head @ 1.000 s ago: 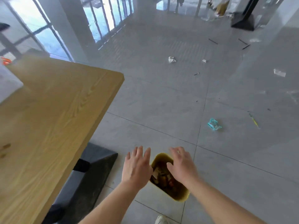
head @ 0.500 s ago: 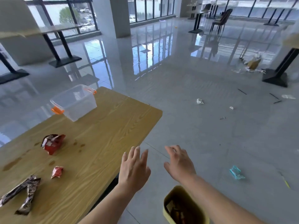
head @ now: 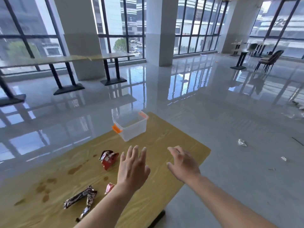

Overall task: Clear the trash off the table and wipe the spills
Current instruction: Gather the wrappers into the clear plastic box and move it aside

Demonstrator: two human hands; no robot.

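On the wooden table (head: 164, 191) lie a crumpled red wrapper (head: 108, 159), a small red wrapper (head: 109, 187) partly behind my left wrist, and a long dark wrapper (head: 82, 199). Brown spills (head: 74, 170) stain the wood at the left. My left hand (head: 133, 168) hovers open just right of the red wrapper, holding nothing. Over the table's right part, my right hand (head: 183, 164) is open and empty too.
A clear plastic box with orange clips (head: 130, 127) stands at the table's far corner. Scraps of litter (head: 242, 142) lie on the shiny floor to the right. Other tables (head: 105, 57) and a chair (head: 269, 60) stand further back.
My view has swung up from the yellow bin on the floor to the table. Both hands have moved from over the bin to above the tabletop, still empty.
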